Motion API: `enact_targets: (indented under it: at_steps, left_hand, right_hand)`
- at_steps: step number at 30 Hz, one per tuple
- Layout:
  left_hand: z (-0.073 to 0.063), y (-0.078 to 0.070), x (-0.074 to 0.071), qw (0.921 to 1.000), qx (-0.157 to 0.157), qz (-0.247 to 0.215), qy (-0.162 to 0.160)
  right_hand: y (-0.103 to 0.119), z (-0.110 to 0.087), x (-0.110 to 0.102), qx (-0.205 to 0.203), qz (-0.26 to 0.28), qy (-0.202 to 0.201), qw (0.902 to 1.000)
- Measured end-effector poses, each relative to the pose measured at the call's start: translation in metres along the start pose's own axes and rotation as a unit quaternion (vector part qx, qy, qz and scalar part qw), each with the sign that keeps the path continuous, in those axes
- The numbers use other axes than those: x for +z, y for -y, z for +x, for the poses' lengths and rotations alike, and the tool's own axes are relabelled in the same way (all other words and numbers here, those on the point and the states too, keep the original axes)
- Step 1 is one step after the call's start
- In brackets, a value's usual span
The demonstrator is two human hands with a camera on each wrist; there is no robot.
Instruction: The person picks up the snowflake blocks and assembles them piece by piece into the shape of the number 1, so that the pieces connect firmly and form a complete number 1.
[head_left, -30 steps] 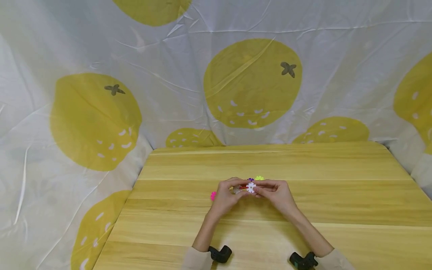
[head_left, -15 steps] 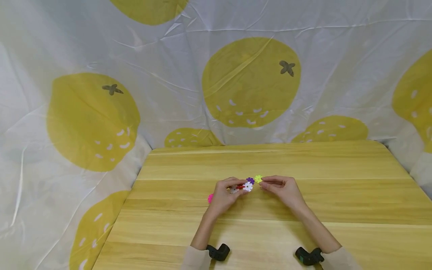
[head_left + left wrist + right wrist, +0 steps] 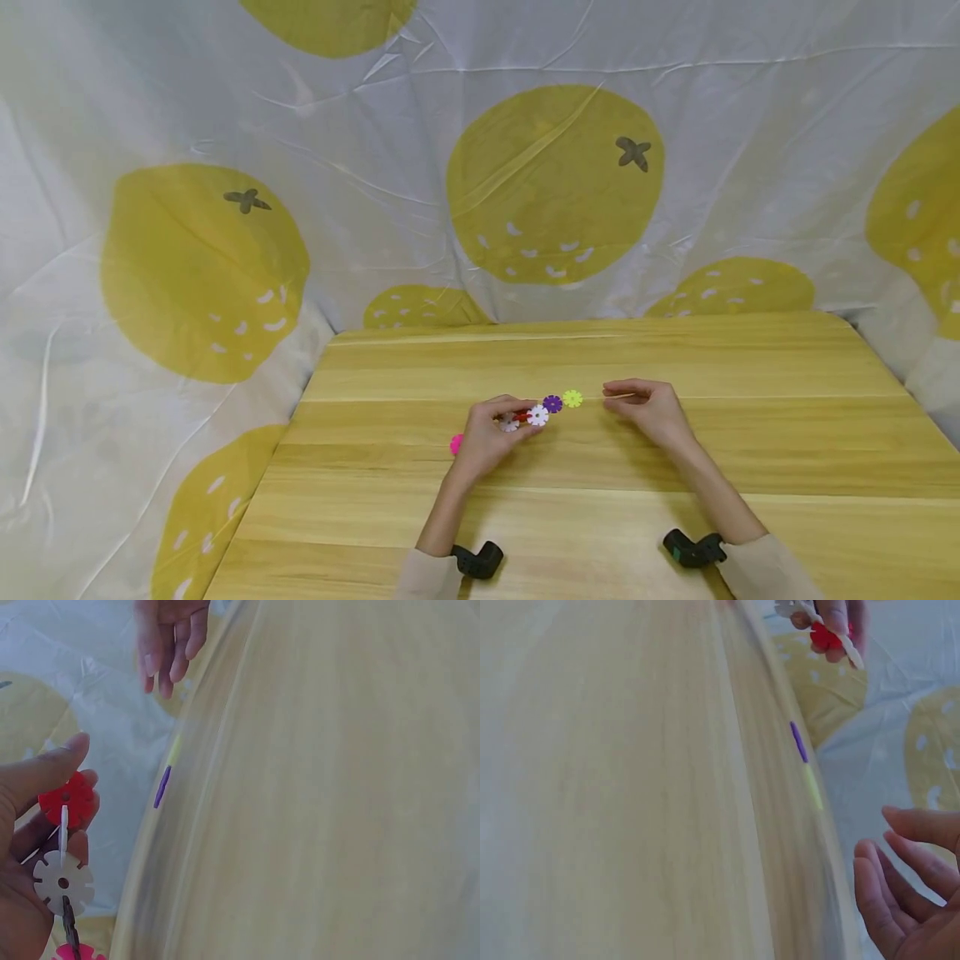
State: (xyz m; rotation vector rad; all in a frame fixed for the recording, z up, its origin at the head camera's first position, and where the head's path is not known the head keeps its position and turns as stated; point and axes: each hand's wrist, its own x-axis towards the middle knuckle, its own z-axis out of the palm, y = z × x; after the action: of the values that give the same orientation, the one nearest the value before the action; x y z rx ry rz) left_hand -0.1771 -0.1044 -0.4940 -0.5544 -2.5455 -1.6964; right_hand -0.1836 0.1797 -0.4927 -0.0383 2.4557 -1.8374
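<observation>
Swung out toward three o'clock, the right hand [image 3: 651,414] has left the yellow-green disc [image 3: 572,398] that its fingertips were at half a second ago; the left hand [image 3: 483,437], with its chain of slotted discs [image 3: 77,889], has shifted only slightly toward nine. Fruit-print cloth [image 3: 382,217] hangs from eight through twelve to three (taking the far edge as twelve), and the wooden table [image 3: 675,517] spreads beneath the work. Black wrist cameras [image 3: 482,560] sit at the cuffs, near six. Of the hands, the right is half open, thumb and fingers apart, holding nothing; the left pinches the chain between thumb and fingers by the red disc [image 3: 54,804]. That chain runs from the white disc [image 3: 537,415] at its two o'clock end back to the pink disc [image 3: 457,445] at eight. Past the white disc, at two, the purple disc [image 3: 552,404] lies on the table with the yellow-green disc just beside it. For good control, the left pinch should probably stay light and close to the joint; the discs look slotted crosswise, so any push ought to run straight along the slot, lest a link twist loose. No brand, label or writing can be read; a green patch on the right camera is too small to make out.
</observation>
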Motion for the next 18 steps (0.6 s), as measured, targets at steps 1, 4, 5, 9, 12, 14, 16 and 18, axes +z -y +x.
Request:
enact_targets:
  at_steps: [1, 4, 5, 9, 12, 14, 16, 18]
  left_hand:
    - [0.0, 0.0, 0.0, 1.0, -0.002, 0.002, -0.003]
    - [0.0, 0.0, -0.001, 0.9999, -0.006, 0.01, -0.009]
    - [0.0, 0.0, -0.001, 0.9999, -0.008, 0.012, -0.009]
    - [0.0, -0.001, -0.002, 0.9998, -0.008, 0.016, -0.011]
    - [0.0, -0.001, -0.003, 0.9998, -0.006, 0.014, -0.01]
    - [0.0, -0.001, -0.003, 0.9999, -0.005, 0.012, -0.007]
    - [0.0, -0.001, -0.003, 0.9999, -0.005, 0.01, -0.005]
    - [0.0, -0.001, -0.003, 0.9999, -0.005, 0.011, -0.003]
  right_hand:
    - [0.0, 0.002, 0.003, -0.002, -0.005, 0.005, 1.0]
    - [-0.001, 0.008, 0.012, 0.0, -0.013, 0.016, 0.9998]
    - [-0.002, 0.01, 0.015, -0.001, -0.02, 0.018, 0.9996]
    - [-0.002, 0.017, 0.025, -0.003, -0.039, 0.02, 0.999]
    - [-0.002, 0.022, 0.031, -0.01, -0.049, 0.022, 0.9985]
    - [-0.001, 0.025, 0.035, -0.013, -0.054, 0.026, 0.9981]
    - [0.0, 0.028, 0.038, -0.018, -0.064, 0.029, 0.9974]
    - [0.0, 0.031, 0.041, -0.023, -0.078, 0.028, 0.9963]
